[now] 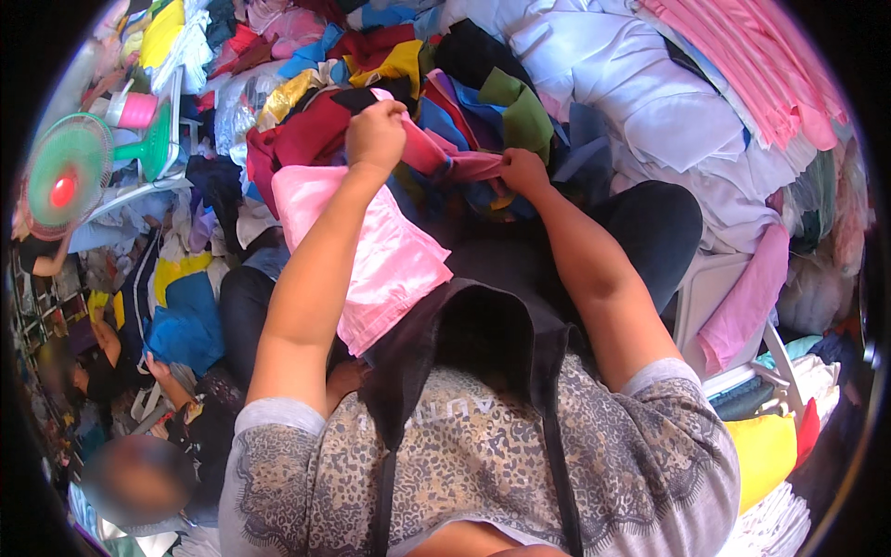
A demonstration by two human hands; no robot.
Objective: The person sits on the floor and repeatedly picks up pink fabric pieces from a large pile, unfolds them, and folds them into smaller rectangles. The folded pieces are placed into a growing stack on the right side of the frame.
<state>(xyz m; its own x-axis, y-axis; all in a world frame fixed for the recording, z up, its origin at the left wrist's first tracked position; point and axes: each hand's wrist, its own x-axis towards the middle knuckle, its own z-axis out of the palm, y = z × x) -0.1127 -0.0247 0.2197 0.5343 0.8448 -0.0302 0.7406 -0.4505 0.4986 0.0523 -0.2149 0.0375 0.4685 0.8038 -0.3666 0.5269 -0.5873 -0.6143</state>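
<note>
There is no bare surface here: a heap of cloth scraps (436,84) in red, blue, yellow, green and black fills the space ahead of the person's knees, and everything else is placed from it. To the right of the heap lie stacked white folded garments (640,102), and beyond those a pile of pink striped cloth (752,65). To the left of the heap stands a green fan (70,176) with a red hub, amid more loose cloth on the floor.

On the near edge of the heap, the pink cloth (371,251) is stretched between both hands and drapes down over the person's lap. The left hand (376,135) has its grip closed in a fist around the upper end of that cloth. The right hand (522,170) pinches a twisted stretch of the same cloth, its grip closed tight.

Room to move is scant: fabric crowds the heap on every side, and a white plastic chair (715,297) stands to its lower right, with a pink piece hanging over it.
</note>
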